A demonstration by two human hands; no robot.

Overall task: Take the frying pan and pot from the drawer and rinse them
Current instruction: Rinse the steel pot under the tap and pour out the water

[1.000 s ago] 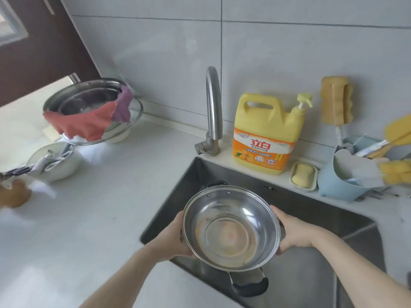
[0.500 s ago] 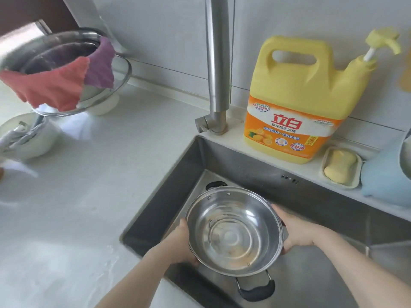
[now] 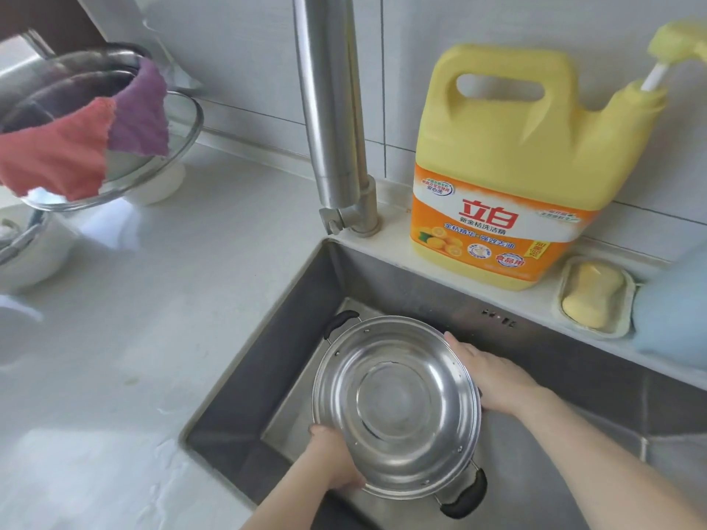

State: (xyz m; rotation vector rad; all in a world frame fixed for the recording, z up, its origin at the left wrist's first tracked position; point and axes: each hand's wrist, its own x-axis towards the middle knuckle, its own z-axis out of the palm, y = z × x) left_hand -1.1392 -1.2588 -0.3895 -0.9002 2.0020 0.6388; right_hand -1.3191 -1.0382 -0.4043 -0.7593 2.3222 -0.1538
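Two hands, left (image 3: 332,462) and right (image 3: 493,380), grip one steel pot (image 3: 398,407) inside one sink (image 3: 554,380).

Faucet (image 3: 333,109) spout cut off; pot (image 3: 398,407) hides left hand (image 3: 333,464) fingers.

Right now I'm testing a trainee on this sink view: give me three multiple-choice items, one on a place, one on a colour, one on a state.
1. Where is the pot?
A. over the sink
B. on the counter
C. in a drawer

2. What colour is the detergent jug?
A. blue
B. yellow
C. green

3. How is the pot held?
A. left hand only
B. right hand only
C. both hands

Answers: 1 A, the basin lies under it. 2 B, yellow body with orange label. 3 C, one hand grips each side of the rim.
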